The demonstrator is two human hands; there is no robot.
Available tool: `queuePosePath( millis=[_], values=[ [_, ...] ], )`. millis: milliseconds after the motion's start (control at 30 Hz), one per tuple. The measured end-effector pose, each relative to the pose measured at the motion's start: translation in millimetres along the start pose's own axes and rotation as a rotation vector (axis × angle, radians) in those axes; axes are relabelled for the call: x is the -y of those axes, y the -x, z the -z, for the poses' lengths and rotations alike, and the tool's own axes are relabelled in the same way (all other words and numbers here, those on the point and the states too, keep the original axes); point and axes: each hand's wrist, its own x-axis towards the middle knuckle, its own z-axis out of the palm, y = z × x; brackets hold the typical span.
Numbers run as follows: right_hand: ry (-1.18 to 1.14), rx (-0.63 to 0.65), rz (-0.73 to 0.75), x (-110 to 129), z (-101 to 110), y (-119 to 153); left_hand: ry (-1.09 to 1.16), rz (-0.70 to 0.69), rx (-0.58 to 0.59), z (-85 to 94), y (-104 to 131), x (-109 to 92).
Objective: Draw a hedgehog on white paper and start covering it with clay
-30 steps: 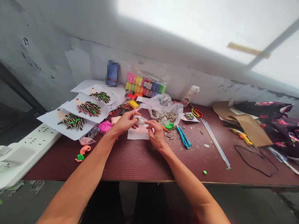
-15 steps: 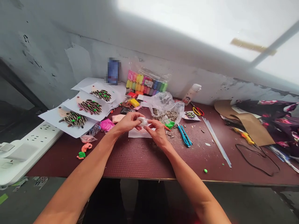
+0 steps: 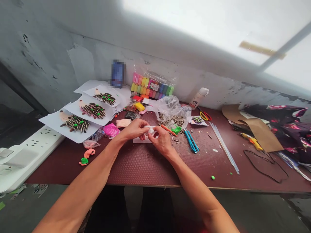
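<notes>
Over the maroon worktop (image 3: 136,168), pinching a small white wad (image 3: 151,130) in the fingertips of both left hand (image 3: 137,128) and right hand (image 3: 162,139); held close above a mostly hidden paper sheet (image 3: 141,141); to the left, hedgehog pictures (image 3: 77,123) with seed spines; beyond the right hand, striped sunflower seeds (image 3: 178,120) by a clear plastic bag (image 3: 167,106); farther back, packaged coloured clay (image 3: 152,88) near the wall (image 3: 97,51)

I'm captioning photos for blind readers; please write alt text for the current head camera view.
A bare left hand and right hand pinch a small, crumpled white item above a dark red textured table. At left, three white paper sheets carry seed-covered hedgehog figures; behind, a clear plastic pack holds multicoloured pieces.
</notes>
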Motion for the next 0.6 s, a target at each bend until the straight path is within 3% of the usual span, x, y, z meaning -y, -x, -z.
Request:
queuePosePath(
  millis=[333,600],
  values=[
    [-0.104,-0.084,0.142,10.1,8.4,-3.5,0.127,-0.041,0.020,3.8,7.9,-12.2],
    [-0.407,-0.015,0.067,9.3,15.9,-5.3,0.206,-0.035,-0.096,16.0,4.6,-5.7]
  ],
)
